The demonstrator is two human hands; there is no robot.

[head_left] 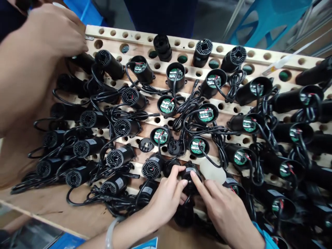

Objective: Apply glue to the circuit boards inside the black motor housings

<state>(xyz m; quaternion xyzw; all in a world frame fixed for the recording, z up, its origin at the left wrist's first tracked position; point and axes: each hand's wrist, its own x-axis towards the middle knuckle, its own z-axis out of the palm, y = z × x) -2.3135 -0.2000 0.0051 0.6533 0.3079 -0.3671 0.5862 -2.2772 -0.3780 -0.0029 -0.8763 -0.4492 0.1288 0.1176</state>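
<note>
My left hand (168,193), with a pale bracelet at the wrist, is closed on a black cylindrical housing (190,165) low in the middle of the view. Thumb and index finger meet its near side. My right hand (223,204) is at the same housing from the right, its index finger pressed on the small grey label (191,169) there. Its other fingers are bent and partly hidden. Just beyond my right hand lies a pale round disc (212,171). Left of the housing stands another one with a slotted end cap (151,168).
Rows of similar black housings and coiled cables fill a wooden rack (181,43) with drilled holes. Several show green circuit boards (160,136). Loose black discs (146,145) lie mid-rack. At upper left, a co-worker's hand (57,31) reaches in. A blue chair (269,20) stands behind.
</note>
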